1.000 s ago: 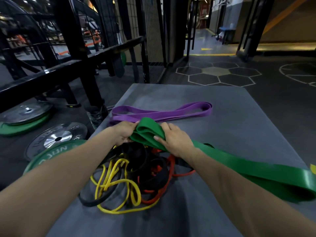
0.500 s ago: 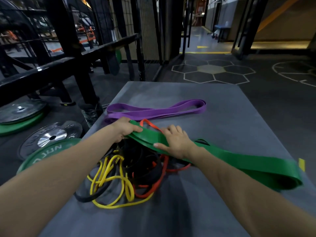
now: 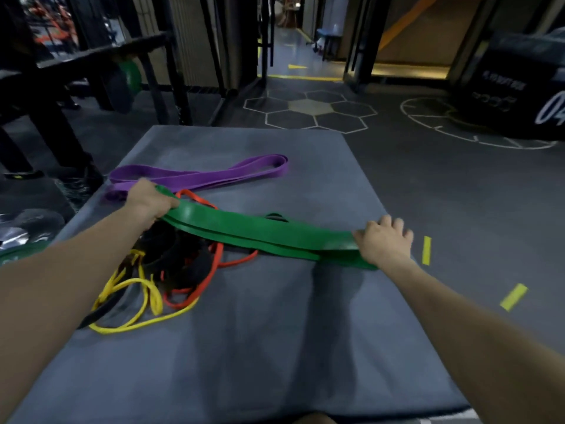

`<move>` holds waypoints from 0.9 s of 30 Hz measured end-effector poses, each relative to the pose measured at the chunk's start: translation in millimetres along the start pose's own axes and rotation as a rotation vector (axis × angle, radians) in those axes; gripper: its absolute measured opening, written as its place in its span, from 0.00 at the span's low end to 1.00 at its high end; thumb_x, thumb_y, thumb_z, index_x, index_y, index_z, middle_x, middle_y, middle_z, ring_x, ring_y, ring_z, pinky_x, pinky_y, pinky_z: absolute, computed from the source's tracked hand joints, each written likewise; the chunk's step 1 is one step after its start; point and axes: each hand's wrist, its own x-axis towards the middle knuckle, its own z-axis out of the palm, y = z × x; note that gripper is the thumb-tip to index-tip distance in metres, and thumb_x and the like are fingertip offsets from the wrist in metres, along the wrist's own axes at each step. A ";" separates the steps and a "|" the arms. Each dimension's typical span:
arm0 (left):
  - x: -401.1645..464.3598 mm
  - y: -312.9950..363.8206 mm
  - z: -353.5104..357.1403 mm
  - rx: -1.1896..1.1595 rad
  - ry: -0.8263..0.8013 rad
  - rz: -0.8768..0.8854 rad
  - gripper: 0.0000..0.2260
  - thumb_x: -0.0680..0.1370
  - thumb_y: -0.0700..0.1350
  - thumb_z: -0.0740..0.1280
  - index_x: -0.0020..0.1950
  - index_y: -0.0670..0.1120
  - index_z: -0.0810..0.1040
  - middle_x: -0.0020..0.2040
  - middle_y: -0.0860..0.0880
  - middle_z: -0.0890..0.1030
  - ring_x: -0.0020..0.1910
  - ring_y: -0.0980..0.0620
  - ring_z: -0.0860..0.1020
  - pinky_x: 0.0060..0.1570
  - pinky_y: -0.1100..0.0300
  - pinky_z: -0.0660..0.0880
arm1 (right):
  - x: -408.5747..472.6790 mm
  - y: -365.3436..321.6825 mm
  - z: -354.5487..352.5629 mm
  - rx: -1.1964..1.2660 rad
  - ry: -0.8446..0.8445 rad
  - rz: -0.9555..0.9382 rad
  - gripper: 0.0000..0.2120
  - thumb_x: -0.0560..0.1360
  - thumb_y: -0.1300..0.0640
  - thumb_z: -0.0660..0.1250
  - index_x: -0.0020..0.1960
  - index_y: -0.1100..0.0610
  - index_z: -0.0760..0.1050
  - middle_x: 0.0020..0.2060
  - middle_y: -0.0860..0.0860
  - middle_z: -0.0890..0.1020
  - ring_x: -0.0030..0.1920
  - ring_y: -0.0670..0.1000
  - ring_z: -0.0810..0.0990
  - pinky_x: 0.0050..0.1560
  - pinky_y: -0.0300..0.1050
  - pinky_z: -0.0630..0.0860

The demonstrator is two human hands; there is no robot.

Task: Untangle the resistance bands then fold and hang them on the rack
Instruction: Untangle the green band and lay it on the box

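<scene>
Gripping the green band [image 3: 260, 232] at opposite ends: left hand [image 3: 149, 201], right hand [image 3: 383, 241]

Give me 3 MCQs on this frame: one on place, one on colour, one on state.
1. Where does the purple band lie?
A. On the mat beyond the green band
B. Hung on the rack
C. In the right hand

2. What colour is the band held by both hands?
A. Yellow
B. Green
C. Red

3. What state are the yellow band, red band and black bands in?
A. Folded in a stack
B. Laid out apart
C. Tangled in a heap

Key: 1 A, it lies flat on the grey mat, far side. 2 B, the left hand and right hand grip the ends of the green band. 3 C, they loop over each other near the left forearm.
</scene>
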 end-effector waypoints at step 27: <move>78.0 63.0 -3.1 -0.573 0.227 -0.170 0.21 0.62 0.42 0.80 0.49 0.41 0.75 0.50 0.41 0.80 0.45 0.44 0.80 0.47 0.48 0.80 | 138.7 -7.6 -34.3 0.621 0.311 0.105 0.13 0.75 0.70 0.54 0.59 0.65 0.64 0.55 0.66 0.74 0.54 0.67 0.74 0.55 0.60 0.72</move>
